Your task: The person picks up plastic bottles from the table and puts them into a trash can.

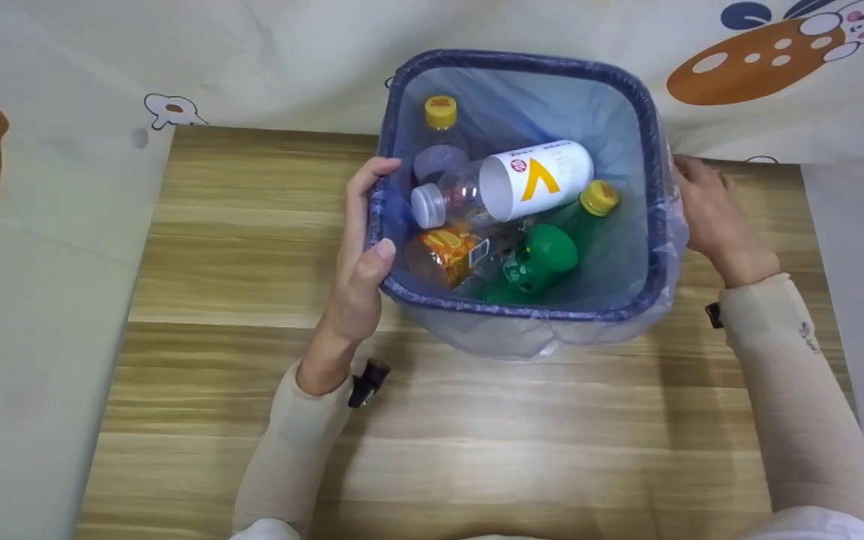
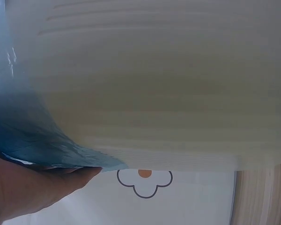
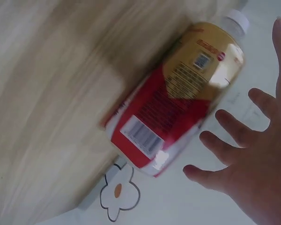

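Observation:
A lined trash bin with a dark blue rim holds several plastic bottles. My left hand grips its left rim, with the thumb over the edge; in the left wrist view the fingers lie against the blue liner. Beside the bin's right side is my right hand. The right wrist view has that hand with fingers spread, near a red-and-gold labelled bottle with a white cap. A gap shows between fingers and bottle. I cannot make out this bottle in the head view.
Inside the bin lie a white bottle with a yellow mark, a green bottle, an orange-labelled bottle and a yellow-capped bottle. Under it is a wood-grain table. A patterned cloth hangs behind.

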`<state>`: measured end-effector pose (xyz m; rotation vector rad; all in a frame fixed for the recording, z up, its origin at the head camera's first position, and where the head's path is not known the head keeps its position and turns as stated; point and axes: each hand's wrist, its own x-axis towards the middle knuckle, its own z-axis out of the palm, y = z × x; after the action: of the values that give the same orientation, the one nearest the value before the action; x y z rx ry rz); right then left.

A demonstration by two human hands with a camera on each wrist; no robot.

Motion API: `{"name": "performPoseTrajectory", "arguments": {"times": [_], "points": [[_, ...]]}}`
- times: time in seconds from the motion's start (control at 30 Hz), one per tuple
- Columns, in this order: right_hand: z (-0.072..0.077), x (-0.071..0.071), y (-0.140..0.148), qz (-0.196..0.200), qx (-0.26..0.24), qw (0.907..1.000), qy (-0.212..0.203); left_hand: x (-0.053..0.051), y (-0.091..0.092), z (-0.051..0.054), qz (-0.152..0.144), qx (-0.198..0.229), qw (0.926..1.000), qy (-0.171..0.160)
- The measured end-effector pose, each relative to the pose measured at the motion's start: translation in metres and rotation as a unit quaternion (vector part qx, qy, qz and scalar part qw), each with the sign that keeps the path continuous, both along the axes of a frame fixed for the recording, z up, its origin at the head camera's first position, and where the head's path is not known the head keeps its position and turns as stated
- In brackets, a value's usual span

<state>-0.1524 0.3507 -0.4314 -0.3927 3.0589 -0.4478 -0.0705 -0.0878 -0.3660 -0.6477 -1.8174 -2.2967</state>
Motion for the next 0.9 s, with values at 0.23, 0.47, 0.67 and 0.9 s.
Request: {"name": "performPoseTrajectory", "arguments": {"times": [0.23,0.47,0.67,0.9], "points": [[-0.020,-0.003,-0.003,-0.054,0.016,0.9973,-0.048,-0.002,0.002,0.001,0.000,0.008,0.9999,0.007],[-0.027,-0.004,-0.004,-0.065,0.011,0.9957,-0.065,0.000,0.001,-0.001,0.003,0.005,1.0000,-0.001],[-0.028,-0.003,-0.004,-0.063,0.001,0.9963,-0.059,0.000,0.001,-0.001,0.002,0.012,0.9999,0.003],[-0.029,-0.002,-0.003,-0.058,-0.007,0.9980,-0.025,0.000,0.002,-0.001,0.003,0.009,0.9999,0.008]]}}
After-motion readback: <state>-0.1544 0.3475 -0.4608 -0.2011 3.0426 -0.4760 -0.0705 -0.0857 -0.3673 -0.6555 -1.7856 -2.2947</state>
